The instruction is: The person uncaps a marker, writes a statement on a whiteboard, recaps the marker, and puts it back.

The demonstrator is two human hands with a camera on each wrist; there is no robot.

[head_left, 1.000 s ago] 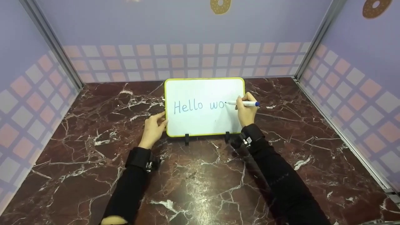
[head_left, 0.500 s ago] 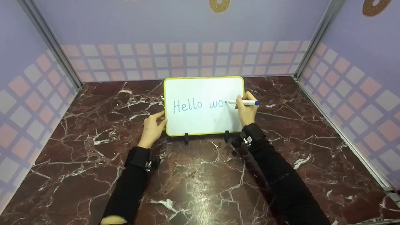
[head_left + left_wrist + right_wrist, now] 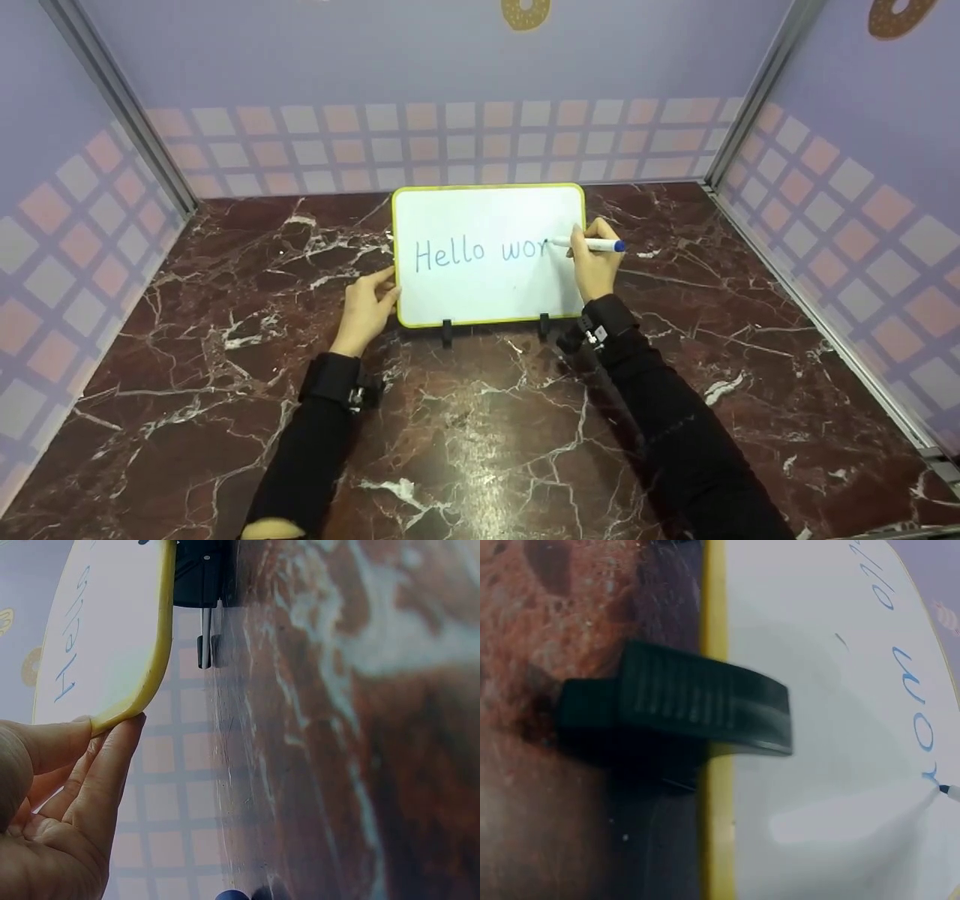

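A small whiteboard (image 3: pixel 480 292) with a yellow rim leans upright on a black stand (image 3: pixel 447 333), bearing "Hello wor" in blue. My left hand (image 3: pixel 365 309) pinches the board's left edge, thumb on the front and fingers behind, as the left wrist view shows at the yellow rim (image 3: pixel 154 679). In my right hand (image 3: pixel 596 262) is a white marker (image 3: pixel 604 245) with a blue end, held like a pen. Its dark tip (image 3: pixel 944 788) touches the board at the end of the "r". The right hand itself is out of the right wrist view.
The board stands on a dark red marble-patterned tabletop (image 3: pixel 480 420) with white veins. Lilac walls with pink and white checks (image 3: pixel 480 142) enclose it at the back and sides. A black stand clip (image 3: pixel 705 701) hooks over the board's lower rim. A small blue round object (image 3: pixel 232 895) shows in the left wrist view.
The right hand and marker have shifted slightly right, and an "r" now follows "wo" on the board. The left hand keeps its place at the left edge.
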